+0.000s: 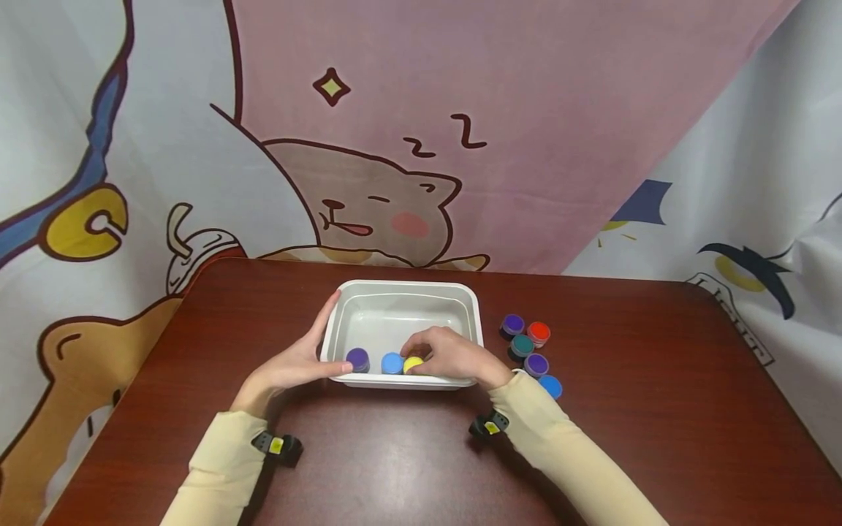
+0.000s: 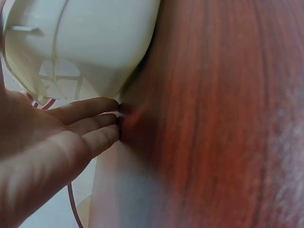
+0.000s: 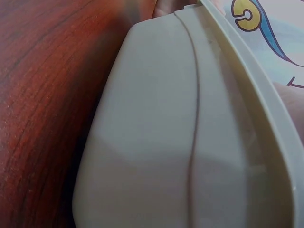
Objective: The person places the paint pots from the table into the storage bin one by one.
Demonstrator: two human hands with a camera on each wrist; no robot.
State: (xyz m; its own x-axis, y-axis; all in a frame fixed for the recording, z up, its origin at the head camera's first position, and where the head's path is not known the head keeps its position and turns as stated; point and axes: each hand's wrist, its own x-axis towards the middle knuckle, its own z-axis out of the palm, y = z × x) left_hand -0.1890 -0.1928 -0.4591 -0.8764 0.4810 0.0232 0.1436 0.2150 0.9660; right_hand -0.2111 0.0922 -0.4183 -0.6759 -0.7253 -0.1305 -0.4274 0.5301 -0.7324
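A white rectangular plastic tray (image 1: 401, 286) lies on the table. My left hand (image 1: 296, 363) rests against its left end, thumb at the near rim and forefinger along the side. In the left wrist view the other fingers (image 2: 90, 124) are nearly straight beside the tray's outer wall. Inside the tray, along its near wall, stand a small purple-lidded pot (image 1: 358, 359), a light-blue-lidded pot (image 1: 392, 363) and a yellow-lidded pot (image 1: 412, 364). My right hand (image 1: 450, 354) reaches over the near right part and pinches the yellow-lidded pot between thumb and fingers. The tray's outside wall (image 3: 142, 104) fills the right wrist view.
Right of the tray, several small pots form a loose group: a red-lidded one (image 1: 539, 333), a green-lidded one (image 1: 522, 346), purple-lidded ones and a blue-lidded pot (image 1: 550, 386) partly behind the right sleeve. A printed cloth (image 1: 526, 109) hangs behind the brown table (image 1: 658, 409).
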